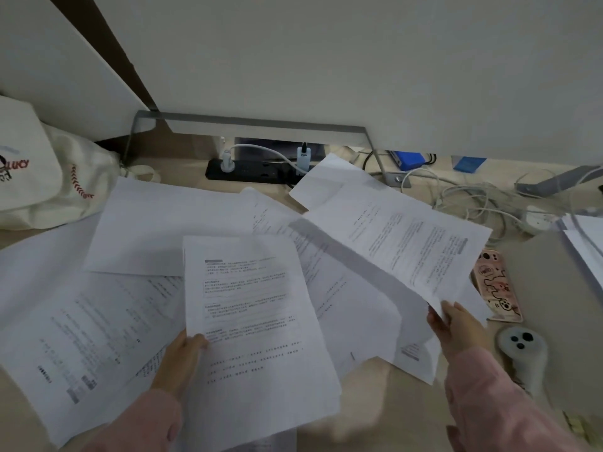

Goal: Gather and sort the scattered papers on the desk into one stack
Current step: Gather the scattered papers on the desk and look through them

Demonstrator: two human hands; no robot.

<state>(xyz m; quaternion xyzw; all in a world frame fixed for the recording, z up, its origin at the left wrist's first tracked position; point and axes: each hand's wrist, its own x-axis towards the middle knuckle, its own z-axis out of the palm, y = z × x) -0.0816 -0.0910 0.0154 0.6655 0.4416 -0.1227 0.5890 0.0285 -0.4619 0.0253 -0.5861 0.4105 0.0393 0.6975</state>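
Observation:
Several white printed sheets lie scattered and overlapping across the wooden desk [375,373]. My left hand [181,357] pinches the left edge of an upright printed sheet [251,321], held above the pile. My right hand [456,327] grips the near corner of another printed sheet [401,236], lifted at a slant and casting a shadow on the papers under it. A large sheet [75,324] lies flat at the left, and a blank-looking sheet [163,230] rests behind it.
A cream tote bag [36,177] sits at the far left. A black power strip [254,169] and tangled white cables [473,197] lie at the back. A phone in a patterned case [496,285], a white controller [522,350] and a separate paper stack [584,243] are at the right.

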